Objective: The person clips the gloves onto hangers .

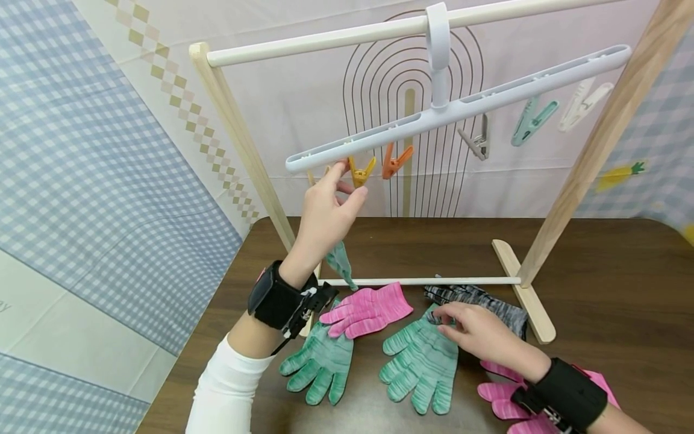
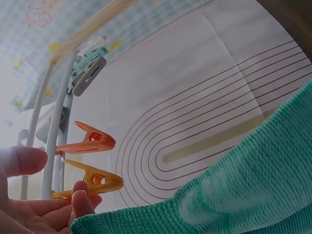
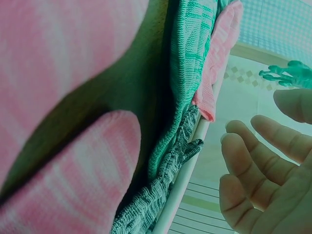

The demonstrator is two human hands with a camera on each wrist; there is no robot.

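Observation:
My left hand is raised to the lower left end of the white clip hanger. In the left wrist view its fingers touch the yellow clip, with the thumb held apart. A green glove hangs below that hand, partly hidden by the wrist, and fills the lower right of the left wrist view. My right hand, fingers loosely bent and holding nothing, hovers over a flat green glove and a dark grey glove. An orange clip hangs beside the yellow one.
The tilted hanger hooks over the top bar of a wooden rack. Grey, teal and white clips hang on its right. A pink glove overlaps another green glove; more pink lies under the right wrist.

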